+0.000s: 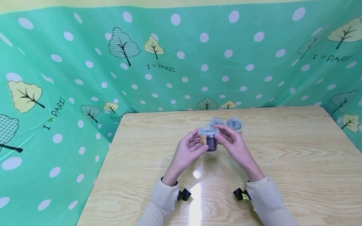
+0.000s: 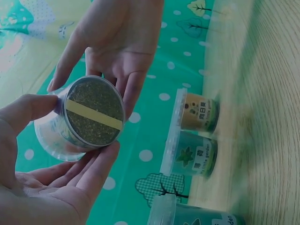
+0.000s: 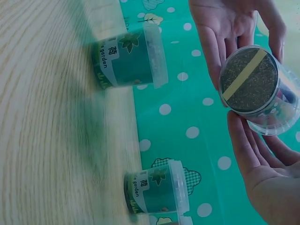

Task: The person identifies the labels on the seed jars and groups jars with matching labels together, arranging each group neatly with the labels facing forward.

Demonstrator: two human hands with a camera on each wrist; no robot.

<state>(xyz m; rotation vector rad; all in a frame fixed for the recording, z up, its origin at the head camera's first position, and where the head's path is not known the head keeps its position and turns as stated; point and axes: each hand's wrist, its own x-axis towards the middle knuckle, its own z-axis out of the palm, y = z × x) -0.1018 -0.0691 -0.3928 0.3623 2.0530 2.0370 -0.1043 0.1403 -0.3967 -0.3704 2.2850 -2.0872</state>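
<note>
Both hands hold one small clear lidded cup (image 1: 208,138) a little above the wooden table (image 1: 282,175). It has a dark label and a dark green fill with a yellow strip across the base (image 2: 93,112). My left hand (image 1: 190,148) grips its left side, thumb (image 2: 28,112) on one wall and fingers (image 2: 101,164) under the other. My right hand (image 1: 232,141) holds the right side, with fingers (image 3: 239,140) along the wall and fingertips at the lid rim. The cup is tilted in the wrist views, its base (image 3: 248,79) toward the cameras.
Just behind the hands, similar lidded cups (image 1: 216,121) (image 1: 234,124) stand on the table; one has an orange label (image 2: 199,112), others green labels (image 2: 194,157) (image 3: 129,56). A green dotted cloth (image 1: 181,62) walls the table at the back and both sides.
</note>
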